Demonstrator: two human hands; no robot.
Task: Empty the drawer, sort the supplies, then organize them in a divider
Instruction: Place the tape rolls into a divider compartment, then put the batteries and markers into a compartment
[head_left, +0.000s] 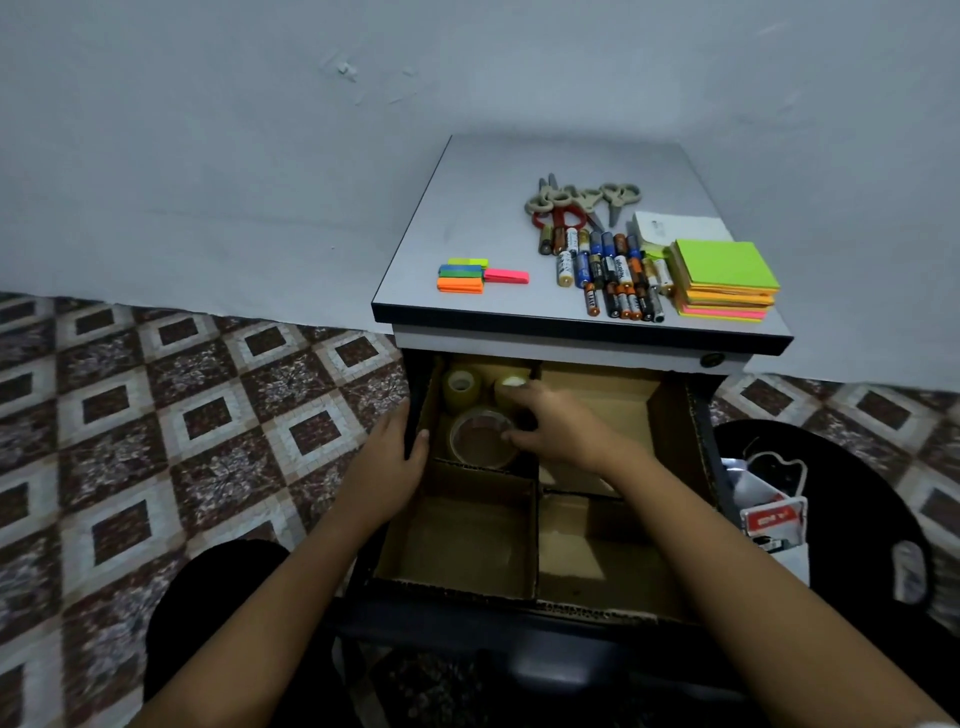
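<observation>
Gripping flat tape roll (478, 440), hole facing up, right hand (561, 426); left hand (389, 462) clasps drawer wall (418, 384).

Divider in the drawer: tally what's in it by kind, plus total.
Yellowish tape rolls, standing on edge in the back-left compartment: 2
Larger clear tape roll, lying flat in front of them, same compartment: 1
Total: 3
</observation>
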